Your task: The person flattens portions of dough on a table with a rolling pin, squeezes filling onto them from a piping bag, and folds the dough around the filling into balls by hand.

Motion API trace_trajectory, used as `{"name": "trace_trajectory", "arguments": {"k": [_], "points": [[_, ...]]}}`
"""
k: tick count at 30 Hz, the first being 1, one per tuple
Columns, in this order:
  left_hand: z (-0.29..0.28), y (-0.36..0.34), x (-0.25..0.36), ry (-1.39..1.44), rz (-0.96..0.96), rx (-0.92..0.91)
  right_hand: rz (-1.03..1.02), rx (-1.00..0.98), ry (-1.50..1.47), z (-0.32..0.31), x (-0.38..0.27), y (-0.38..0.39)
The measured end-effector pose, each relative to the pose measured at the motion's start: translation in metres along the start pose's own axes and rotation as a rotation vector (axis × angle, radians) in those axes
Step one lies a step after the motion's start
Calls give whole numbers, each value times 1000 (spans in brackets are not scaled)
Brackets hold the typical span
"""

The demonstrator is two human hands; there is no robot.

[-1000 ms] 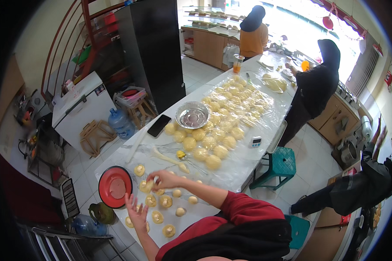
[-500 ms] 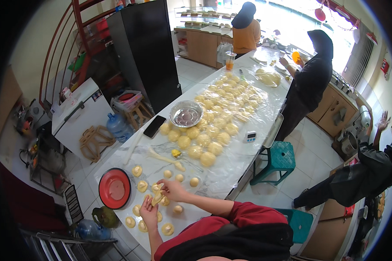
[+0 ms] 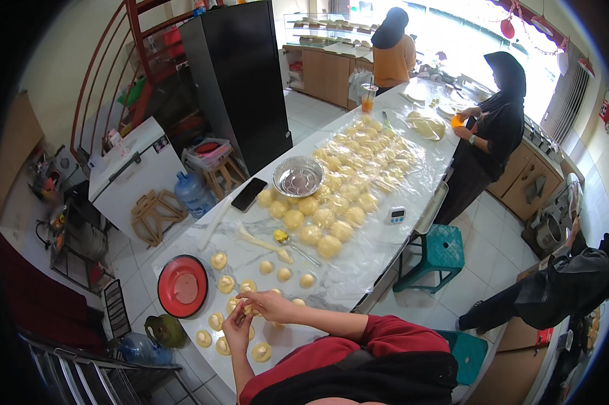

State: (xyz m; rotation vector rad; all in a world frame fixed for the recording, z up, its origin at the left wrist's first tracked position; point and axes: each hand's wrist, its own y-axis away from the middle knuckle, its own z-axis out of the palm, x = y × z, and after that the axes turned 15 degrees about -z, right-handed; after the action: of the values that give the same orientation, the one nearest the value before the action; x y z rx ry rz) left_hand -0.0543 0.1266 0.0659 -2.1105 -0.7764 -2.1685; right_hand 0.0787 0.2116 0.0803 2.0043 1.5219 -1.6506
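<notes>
My left hand (image 3: 235,329) and my right hand (image 3: 271,307) meet low over the near end of the table. Their fingers pinch a small piece of dough (image 3: 248,310) between them, mostly hidden by the fingers. Around the hands lie several flattened dough rounds (image 3: 261,352) with a pale lump on each, and a few smooth small dough balls (image 3: 307,280). A long stretched strip of dough (image 3: 267,245) lies beyond them, beside a spoon (image 3: 309,255) and a yellow lump (image 3: 281,235). To the left sits a red plate (image 3: 183,286) with something pinkish in it.
Many larger dough balls (image 3: 329,246) lie under clear plastic on the marble table (image 3: 203,253). Near them are a foil pan (image 3: 299,176), a phone (image 3: 248,194) and a timer (image 3: 397,215). Other people stand beyond and at right, near a green stool (image 3: 434,253).
My hands have come closer together, and the dough that hung visibly between them is now mostly covered by fingers. The view has shifted slightly. A person at the far right has lowered a raised hand.
</notes>
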Motion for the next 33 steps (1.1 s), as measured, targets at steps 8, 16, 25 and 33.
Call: {"name": "trace_trajectory", "arguments": {"k": [8, 16, 25, 33], "points": [[-3, 2, -7, 212, -70, 42, 98, 123, -88, -17, -1, 10], [25, 2, -6, -52, 144, 237, 70, 142, 140, 1, 10, 9], [11, 14, 25, -306, -97, 181, -45, 91, -76, -20, 11, 6], [5, 7, 15, -156, 86, 193, 197, -190, -303, -35, 3, 0]]}}
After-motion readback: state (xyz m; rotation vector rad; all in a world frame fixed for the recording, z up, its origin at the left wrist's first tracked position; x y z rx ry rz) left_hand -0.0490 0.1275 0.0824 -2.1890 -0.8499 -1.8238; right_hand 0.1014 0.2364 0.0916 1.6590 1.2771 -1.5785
